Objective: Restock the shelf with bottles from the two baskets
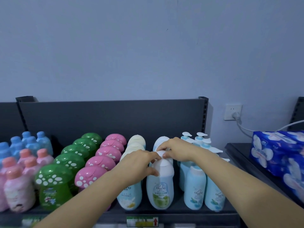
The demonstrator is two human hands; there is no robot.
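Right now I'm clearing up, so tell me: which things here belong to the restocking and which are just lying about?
Job: white-capped bottles, left hand, right hand, shelf.
Lying about: tissue pack, wall socket, cable.

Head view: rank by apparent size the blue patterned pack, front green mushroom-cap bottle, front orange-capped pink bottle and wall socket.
1. blue patterned pack
2. front green mushroom-cap bottle
3. front orange-capped pink bottle, close behind
4. wall socket; farther away, true size unsure
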